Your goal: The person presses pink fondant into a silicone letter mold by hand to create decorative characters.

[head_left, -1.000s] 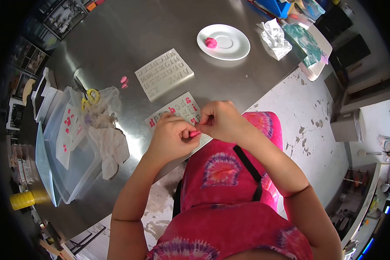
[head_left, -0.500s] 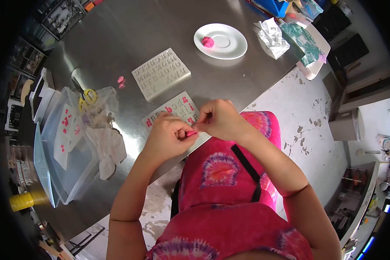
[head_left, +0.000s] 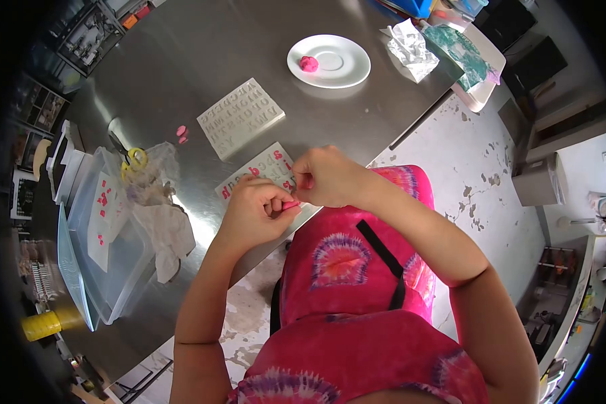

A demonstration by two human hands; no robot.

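My left hand [head_left: 257,210] is closed on a small lump of pink dough [head_left: 290,205], which shows between thumb and forefinger. Close beside it, my right hand [head_left: 328,176] has its fingers pinched together; whatever is in them is hidden. Both hands are over the near edge of a pale mould with small letter hollows [head_left: 269,161], several of them filled with pink. Part of this mould is covered by the hands. Beyond it lies a second pale letter mould [head_left: 241,118], its hollows unfilled.
A white saucer [head_left: 350,65] carries a pink dough ball [head_left: 308,64]. Left are two pink pieces [head_left: 182,134], yellow-handled scissors [head_left: 136,159], crumpled plastic [head_left: 158,168] and a clear tub [head_left: 124,276] with paper bearing pink letters [head_left: 101,229]. Crumpled paper [head_left: 412,52] lies at the far right.
The view has shifted slightly, so the table things sit a little further left. My right hand's fingertips have drawn in toward the left hand, which keeps its grip on the pink dough.
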